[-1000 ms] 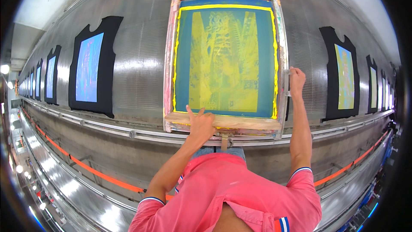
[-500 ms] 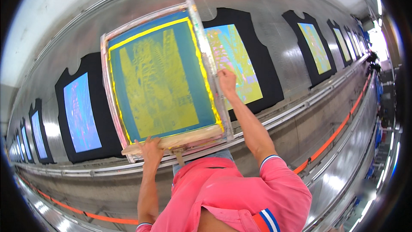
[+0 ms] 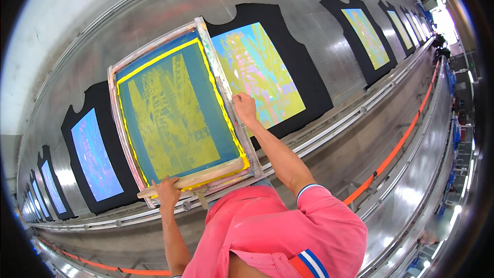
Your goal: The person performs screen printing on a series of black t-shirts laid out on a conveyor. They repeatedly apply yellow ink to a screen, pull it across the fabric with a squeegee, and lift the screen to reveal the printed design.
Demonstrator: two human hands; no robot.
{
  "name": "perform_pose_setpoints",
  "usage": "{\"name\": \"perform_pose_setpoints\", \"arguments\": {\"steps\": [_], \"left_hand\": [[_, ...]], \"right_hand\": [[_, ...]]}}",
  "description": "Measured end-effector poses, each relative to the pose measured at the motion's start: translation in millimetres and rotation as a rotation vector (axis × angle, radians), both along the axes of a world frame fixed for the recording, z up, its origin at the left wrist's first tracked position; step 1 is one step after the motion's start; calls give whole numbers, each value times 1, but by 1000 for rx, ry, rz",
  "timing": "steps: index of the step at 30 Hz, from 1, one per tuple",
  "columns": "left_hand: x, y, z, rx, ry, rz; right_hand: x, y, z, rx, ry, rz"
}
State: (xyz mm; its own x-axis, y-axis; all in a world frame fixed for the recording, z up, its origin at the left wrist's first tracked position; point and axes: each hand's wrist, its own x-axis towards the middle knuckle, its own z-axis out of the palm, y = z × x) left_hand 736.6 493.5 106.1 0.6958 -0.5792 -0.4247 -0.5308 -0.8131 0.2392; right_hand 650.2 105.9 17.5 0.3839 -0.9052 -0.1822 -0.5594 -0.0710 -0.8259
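A screen-printing frame point(image 3: 207, 57) with blue mesh, a yellow stencil area and yellow tape along its inner edges is in front of me, tilted to the left. My right hand point(image 3: 244, 107) is closed on its right side rail. At the near end, my left hand point(image 3: 167, 191) grips a pale wooden squeegee bar point(image 3: 211, 171) lying across the frame; whether its fingers also hold the rail is hidden. Right of the frame lies a black shirt piece point(image 3: 309, 80) with a bright yellow, blue and pink print point(image 3: 260, 72), partly covered by the frame.
On the left, another black shirt piece point(image 3: 98, 98) bears a blue-violet print. Several more printed black pieces line the long metal table point(image 3: 303, 25) both ways. A metal rail point(image 3: 355, 110) edges the table's near side, with an orange strip point(image 3: 396, 152) beyond it.
The frame has shifted left, with both hands still on it, uncovering more of the right shirt's print. My view has also tilted.
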Motion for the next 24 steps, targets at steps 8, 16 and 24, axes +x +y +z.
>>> {"name": "perform_pose_setpoints", "arguments": {"steps": [8, 16, 24], "left_hand": [[8, -5, 7, 52, 35, -31], [10, -13, 11, 69, 76, -39], [17, -15, 10, 75, 75, -65]], "right_hand": [[-5, 8, 8, 147, -26, 85], [-10, 4, 21, 171, -52, 141], [-12, 1, 22, 240, -34, 180]]}}
